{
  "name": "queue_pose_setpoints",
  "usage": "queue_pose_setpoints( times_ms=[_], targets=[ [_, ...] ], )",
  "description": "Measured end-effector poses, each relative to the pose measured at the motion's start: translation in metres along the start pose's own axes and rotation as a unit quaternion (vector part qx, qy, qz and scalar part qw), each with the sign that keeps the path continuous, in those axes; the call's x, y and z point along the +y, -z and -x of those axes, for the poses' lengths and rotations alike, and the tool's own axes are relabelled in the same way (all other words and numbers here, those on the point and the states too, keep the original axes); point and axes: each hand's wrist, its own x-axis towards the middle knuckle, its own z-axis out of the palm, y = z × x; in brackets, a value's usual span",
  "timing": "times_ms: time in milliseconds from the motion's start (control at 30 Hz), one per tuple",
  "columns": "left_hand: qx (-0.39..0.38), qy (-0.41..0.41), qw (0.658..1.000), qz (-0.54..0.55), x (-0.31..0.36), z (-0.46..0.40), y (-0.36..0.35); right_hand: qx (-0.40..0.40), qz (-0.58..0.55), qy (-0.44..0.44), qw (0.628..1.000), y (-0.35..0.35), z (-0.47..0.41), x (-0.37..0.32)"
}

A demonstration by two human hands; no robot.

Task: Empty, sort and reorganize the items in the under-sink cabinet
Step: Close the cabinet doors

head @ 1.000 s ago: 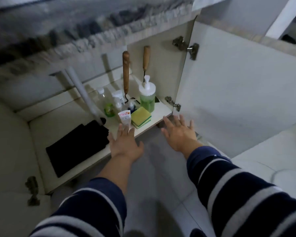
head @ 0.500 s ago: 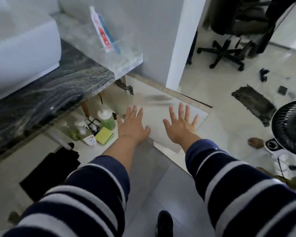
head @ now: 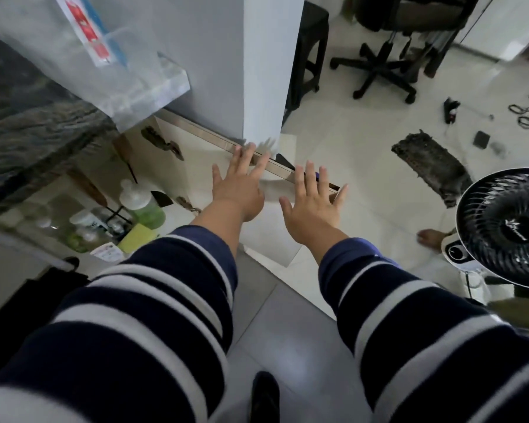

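Note:
I look down from above the dark marble counter. The under-sink cabinet's right door (head: 196, 154) stands open. On the cabinet floor, at the right, sit a green pump bottle (head: 144, 207), a yellow-green sponge (head: 136, 236), a small white tube (head: 107, 253) and several small bottles (head: 80, 227). A black cloth (head: 40, 288) lies further left. My left hand (head: 240, 186) and my right hand (head: 312, 201) hover flat with fingers spread over the open door, holding nothing.
A toothpaste tube (head: 90, 29) lies on a glass shelf (head: 153, 87) above the counter. A black fan (head: 504, 227) stands at the right. An office chair (head: 385, 65), a dark mat (head: 431, 166) and cables lie on the white tiled floor. A foot (head: 431, 238) shows beside the fan.
The view has risen from inside the cabinet to above the counter and swung right. Both hands have lifted away from the shelf edge and stay spread, empty.

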Motion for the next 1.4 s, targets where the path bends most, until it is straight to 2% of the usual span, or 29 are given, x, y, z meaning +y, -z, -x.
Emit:
queue_pose_setpoints(
  times_ms=[167, 333, 467, 567, 633, 733, 867, 967, 1100, 1233, 1300, 1400],
  targets=[
    [-0.003, 0.002, 0.999, -0.043, -0.004, 0.01, -0.001, -0.007, -0.002, -0.014, 1.0, -0.003, 0.012, -0.008],
    [-0.008, -0.013, 1.0, -0.028, -0.021, 0.041, -0.003, -0.037, -0.009, -0.028, 0.999, -0.008, 0.054, -0.036],
    [-0.053, 0.006, 0.999, 0.004, -0.039, 0.075, -0.002, -0.084, -0.034, -0.034, 0.995, -0.002, 0.095, -0.074],
    [-0.074, 0.012, 0.996, 0.048, -0.058, 0.102, 0.005, -0.163, -0.12, -0.016, 0.979, 0.006, 0.114, -0.097],
    [-0.084, 0.023, 0.995, 0.046, -0.069, 0.124, 0.012, -0.215, -0.195, 0.039, 0.956, 0.016, 0.121, -0.109],
    [-0.098, 0.053, 0.993, 0.049, -0.083, 0.155, 0.02, -0.237, -0.259, 0.082, 0.933, 0.031, 0.126, -0.119],
    [-0.106, 0.106, 0.988, 0.022, -0.121, 0.186, 0.031, -0.217, -0.145, 0.107, 0.959, 0.041, 0.116, -0.134],
    [-0.116, 0.145, 0.982, -0.024, -0.135, 0.204, 0.033, -0.172, -0.041, 0.219, 0.96, 0.049, 0.097, -0.164],
    [-0.088, 0.202, 0.975, -0.04, -0.123, 0.211, 0.023, -0.115, 0.108, 0.382, 0.911, 0.043, 0.06, -0.188],
    [-0.049, 0.308, 0.95, -0.018, -0.111, 0.203, 0.012, -0.042, 0.202, 0.491, 0.846, 0.029, 0.032, -0.187],
    [-0.028, 0.364, 0.931, -0.011, -0.107, 0.198, 0.01, -0.014, 0.227, 0.535, 0.814, 0.032, 0.021, -0.194],
    [0.01, 0.433, 0.901, 0.013, -0.105, 0.186, 0.007, -0.054, 0.195, 0.555, 0.807, 0.032, 0.01, -0.204]
  ],
)
